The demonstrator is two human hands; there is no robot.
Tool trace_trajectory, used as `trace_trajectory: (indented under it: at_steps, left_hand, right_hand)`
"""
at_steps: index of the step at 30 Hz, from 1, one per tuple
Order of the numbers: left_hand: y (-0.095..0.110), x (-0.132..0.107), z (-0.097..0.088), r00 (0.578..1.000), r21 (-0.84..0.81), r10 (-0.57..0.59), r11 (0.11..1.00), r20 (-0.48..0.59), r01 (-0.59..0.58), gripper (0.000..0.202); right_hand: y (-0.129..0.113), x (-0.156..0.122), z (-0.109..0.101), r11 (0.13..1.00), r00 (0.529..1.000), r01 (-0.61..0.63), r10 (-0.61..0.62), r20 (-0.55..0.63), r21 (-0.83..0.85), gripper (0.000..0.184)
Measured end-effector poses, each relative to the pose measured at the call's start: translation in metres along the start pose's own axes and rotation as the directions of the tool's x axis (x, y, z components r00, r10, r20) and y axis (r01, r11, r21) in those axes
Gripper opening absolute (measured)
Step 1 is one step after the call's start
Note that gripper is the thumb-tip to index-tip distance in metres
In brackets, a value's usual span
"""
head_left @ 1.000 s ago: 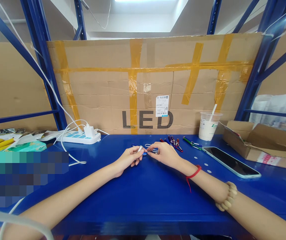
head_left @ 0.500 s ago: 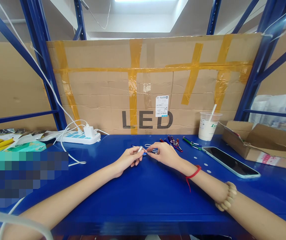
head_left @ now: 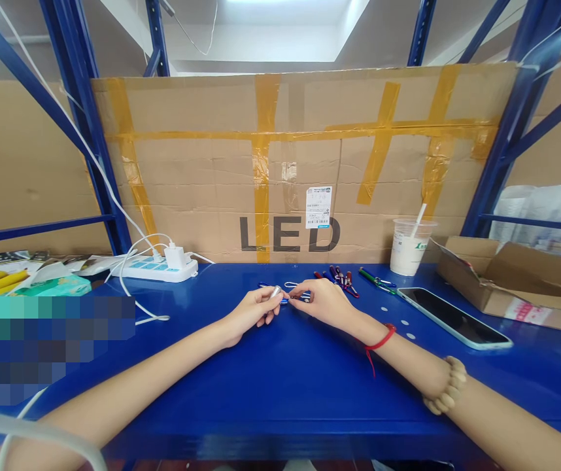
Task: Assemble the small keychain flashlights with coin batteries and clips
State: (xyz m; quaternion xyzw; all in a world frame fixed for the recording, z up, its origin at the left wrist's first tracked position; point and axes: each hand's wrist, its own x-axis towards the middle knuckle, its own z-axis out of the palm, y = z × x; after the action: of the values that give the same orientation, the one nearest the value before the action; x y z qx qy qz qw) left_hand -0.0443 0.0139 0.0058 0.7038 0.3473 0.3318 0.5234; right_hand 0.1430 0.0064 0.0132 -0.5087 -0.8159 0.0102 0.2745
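The left hand (head_left: 247,316) pinched a small silvery piece (head_left: 276,291) over the blue bench (head_left: 280,386). The right hand (head_left: 328,303) curled narrowly beside it, its hold unclear.

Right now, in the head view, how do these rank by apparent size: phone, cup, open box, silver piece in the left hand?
1. Open box
2. Phone
3. Cup
4. Silver piece, partly hidden in the left hand

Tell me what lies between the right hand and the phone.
In the head view, three small pale round spots show on the blue tabletop between the right hand and the phone.
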Motion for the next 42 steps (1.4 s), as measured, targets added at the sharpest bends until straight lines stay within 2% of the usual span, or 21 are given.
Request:
trace_trajectory:
  at_steps: [9,17,21,24,27,34,38,42]
  left_hand:
    - [0.001,0.001,0.000,1.000,0.003,-0.004,1.000,-0.002,0.004,0.035]
    - [0.001,0.001,0.002,1.000,0.045,-0.001,0.999,-0.010,0.001,0.035]
    - [-0.004,0.002,0.003,0.994,0.166,0.110,0.980,0.004,-0.109,0.032]
    - [-0.007,0.002,0.005,0.981,0.228,0.192,0.954,0.023,-0.192,0.030]
    - [-0.009,0.003,0.006,0.977,0.205,0.212,0.956,0.014,-0.211,0.030]
    - [-0.008,0.001,0.006,0.985,0.222,0.163,0.964,-0.062,-0.145,0.027]
    - [-0.006,-0.001,0.006,0.986,0.227,0.149,0.965,-0.071,-0.130,0.027]
    - [-0.005,-0.001,0.006,0.987,0.233,0.145,0.964,-0.074,-0.124,0.028]
  right_hand:
    - [0.000,0.001,0.001,1.000,1.000,-0.009,0.009,0.000,0.014,0.019]
    - [0.002,0.001,0.003,0.998,0.999,0.022,-0.019,-0.045,0.059,0.016]
    - [-0.004,0.002,0.002,0.952,0.986,0.022,0.030,-0.164,0.305,0.021]
    - [-0.008,0.003,0.002,0.851,0.987,0.082,0.004,-0.162,0.518,0.024]
    - [-0.010,0.002,0.003,0.786,0.985,0.132,-0.036,-0.169,0.604,0.025]
    - [-0.010,0.002,0.001,0.733,0.963,0.150,0.045,-0.267,0.663,0.023]
    - [-0.012,0.001,0.000,0.753,0.947,0.157,0.070,-0.315,0.639,0.024]
    - [-0.014,0.000,-0.002,0.811,0.911,0.146,0.112,-0.396,0.566,0.023]
